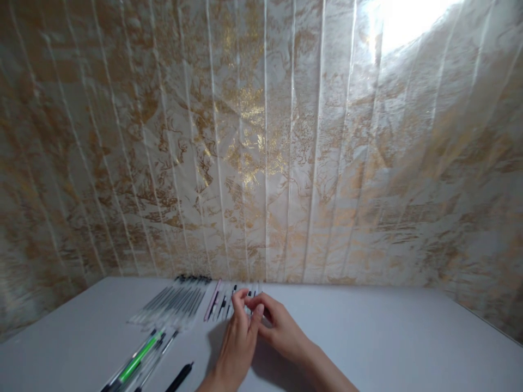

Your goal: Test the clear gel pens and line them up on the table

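We bring both hands together over the pale grey tabletop (368, 337), near its far edge, where a flat pack of slim clear pens or refills with black tips (223, 305) lies. Our left hand (237, 340) curls its fingertips (242, 296) onto something small at the pack's right end, and our right hand (278, 326) meets it there with bent fingers; what is pinched is too small to name. To do this well, we judge we should steady the pack with one hand and keep the pinch light. Left of it lies a row of clear pens with black caps (175, 299); nearer, a green pen (139, 356) among others and a black pen (180, 377).
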`<state>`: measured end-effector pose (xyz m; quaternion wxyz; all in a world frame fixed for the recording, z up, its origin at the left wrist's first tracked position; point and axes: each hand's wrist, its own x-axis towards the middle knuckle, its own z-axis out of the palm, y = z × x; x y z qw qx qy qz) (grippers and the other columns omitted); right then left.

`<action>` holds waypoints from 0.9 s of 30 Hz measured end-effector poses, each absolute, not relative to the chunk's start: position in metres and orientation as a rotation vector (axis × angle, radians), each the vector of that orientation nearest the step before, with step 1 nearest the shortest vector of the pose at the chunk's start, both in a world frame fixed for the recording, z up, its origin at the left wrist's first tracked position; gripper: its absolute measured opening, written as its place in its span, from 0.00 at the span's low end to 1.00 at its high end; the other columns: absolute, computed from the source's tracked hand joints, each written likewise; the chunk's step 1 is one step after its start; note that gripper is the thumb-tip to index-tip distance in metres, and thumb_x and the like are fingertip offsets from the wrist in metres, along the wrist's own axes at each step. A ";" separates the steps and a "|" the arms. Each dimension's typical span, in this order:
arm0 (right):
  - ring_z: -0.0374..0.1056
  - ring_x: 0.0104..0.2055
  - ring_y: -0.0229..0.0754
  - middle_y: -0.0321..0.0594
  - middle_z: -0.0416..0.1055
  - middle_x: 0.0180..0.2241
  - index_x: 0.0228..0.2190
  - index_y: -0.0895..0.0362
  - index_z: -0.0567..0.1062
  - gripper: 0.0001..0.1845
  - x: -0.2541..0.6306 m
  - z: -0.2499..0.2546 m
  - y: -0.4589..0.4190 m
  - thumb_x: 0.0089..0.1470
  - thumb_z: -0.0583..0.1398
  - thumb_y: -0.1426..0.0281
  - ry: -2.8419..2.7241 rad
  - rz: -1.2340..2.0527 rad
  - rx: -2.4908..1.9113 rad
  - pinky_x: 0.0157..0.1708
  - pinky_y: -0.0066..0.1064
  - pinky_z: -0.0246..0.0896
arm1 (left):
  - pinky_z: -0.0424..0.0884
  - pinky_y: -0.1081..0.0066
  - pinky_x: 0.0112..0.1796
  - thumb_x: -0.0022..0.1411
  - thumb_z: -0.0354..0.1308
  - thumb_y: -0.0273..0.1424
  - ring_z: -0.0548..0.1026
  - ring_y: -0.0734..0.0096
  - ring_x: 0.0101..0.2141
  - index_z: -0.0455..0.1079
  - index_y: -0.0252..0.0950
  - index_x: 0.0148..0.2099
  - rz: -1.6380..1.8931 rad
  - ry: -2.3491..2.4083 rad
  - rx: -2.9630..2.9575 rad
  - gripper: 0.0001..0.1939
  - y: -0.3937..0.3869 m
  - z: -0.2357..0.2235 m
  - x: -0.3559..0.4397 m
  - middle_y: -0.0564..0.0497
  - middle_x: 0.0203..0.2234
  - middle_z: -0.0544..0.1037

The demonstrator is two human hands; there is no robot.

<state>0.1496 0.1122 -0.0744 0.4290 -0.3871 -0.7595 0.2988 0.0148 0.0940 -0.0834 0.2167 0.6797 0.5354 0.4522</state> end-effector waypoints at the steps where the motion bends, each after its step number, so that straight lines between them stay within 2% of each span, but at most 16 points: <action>1: 0.66 0.36 0.39 0.38 0.73 0.35 0.35 0.56 0.74 0.07 0.146 -0.073 0.110 0.52 0.57 0.73 -1.921 0.769 -0.928 0.38 0.27 0.60 | 0.71 0.65 0.46 0.68 0.38 0.42 0.75 0.64 0.47 0.48 0.36 0.55 1.268 1.483 1.848 0.20 0.094 -0.085 0.015 0.40 0.47 0.73; 5: 0.64 0.31 0.38 0.37 0.73 0.30 0.31 0.59 0.74 0.08 0.139 -0.070 0.108 0.54 0.54 0.74 -2.018 0.854 -0.896 0.33 0.26 0.59 | 0.68 0.63 0.49 0.67 0.38 0.41 0.71 0.64 0.52 0.50 0.38 0.54 1.264 1.460 1.836 0.18 0.093 -0.087 0.016 0.39 0.51 0.70; 8: 0.61 0.28 0.36 0.33 0.70 0.26 0.27 0.59 0.73 0.05 0.150 -0.070 0.115 0.51 0.57 0.72 -2.049 1.002 -0.931 0.30 0.24 0.57 | 0.69 0.65 0.48 0.68 0.37 0.40 0.73 0.66 0.48 0.53 0.41 0.51 1.224 1.439 1.860 0.14 0.090 -0.088 0.017 0.45 0.47 0.72; 12: 0.57 0.21 0.33 0.28 0.64 0.18 0.20 0.59 0.71 0.03 0.178 -0.071 0.130 0.42 0.61 0.75 -2.080 1.229 -1.267 0.23 0.23 0.52 | 0.68 0.63 0.49 0.66 0.42 0.36 0.72 0.65 0.46 0.53 0.39 0.52 1.317 1.455 2.009 0.14 0.092 -0.093 0.018 0.45 0.45 0.70; 14: 0.56 0.19 0.33 0.29 0.63 0.16 0.21 0.59 0.71 0.03 0.185 -0.075 0.136 0.43 0.59 0.76 -2.030 1.192 -1.396 0.21 0.24 0.50 | 0.66 0.60 0.51 0.64 0.44 0.32 0.70 0.64 0.49 0.52 0.38 0.53 1.381 1.457 2.071 0.16 0.097 -0.100 0.019 0.43 0.47 0.67; 17: 0.61 0.23 0.37 0.34 0.66 0.20 0.34 0.60 0.73 0.10 0.182 -0.084 0.142 0.51 0.54 0.74 -1.874 0.928 -1.497 0.25 0.26 0.55 | 0.64 0.57 0.52 0.61 0.45 0.25 0.67 0.63 0.51 0.51 0.38 0.54 1.365 1.478 2.079 0.18 0.103 -0.109 0.020 0.43 0.49 0.65; 20: 0.68 0.30 0.42 0.38 0.70 0.27 0.50 0.61 0.66 0.20 0.173 -0.096 0.145 0.54 0.54 0.72 -1.773 0.618 -1.502 0.33 0.28 0.59 | 0.62 0.55 0.54 0.58 0.46 0.21 0.65 0.62 0.54 0.49 0.39 0.54 1.310 1.509 2.052 0.22 0.105 -0.112 0.021 0.43 0.50 0.64; 22: 0.69 0.37 0.44 0.43 0.72 0.32 0.51 0.61 0.66 0.22 0.171 -0.103 0.146 0.52 0.56 0.74 -1.811 0.463 -1.496 0.40 0.30 0.60 | 0.61 0.53 0.54 0.58 0.47 0.20 0.63 0.61 0.56 0.49 0.40 0.54 1.277 1.528 2.040 0.23 0.104 -0.111 0.021 0.43 0.51 0.64; 24: 0.68 0.44 0.46 0.47 0.72 0.38 0.47 0.61 0.70 0.20 0.174 -0.108 0.147 0.51 0.56 0.77 -1.889 0.332 -1.520 0.46 0.30 0.58 | 0.61 0.52 0.54 0.57 0.47 0.19 0.63 0.60 0.56 0.49 0.40 0.54 1.257 1.538 2.041 0.24 0.103 -0.109 0.021 0.44 0.51 0.64; 27: 0.65 0.47 0.48 0.49 0.70 0.41 0.43 0.61 0.74 0.17 0.179 -0.110 0.148 0.50 0.55 0.79 -1.976 0.181 -1.575 0.49 0.31 0.57 | 0.61 0.51 0.54 0.57 0.48 0.19 0.64 0.59 0.56 0.49 0.40 0.54 1.247 1.546 2.039 0.24 0.102 -0.108 0.021 0.43 0.51 0.64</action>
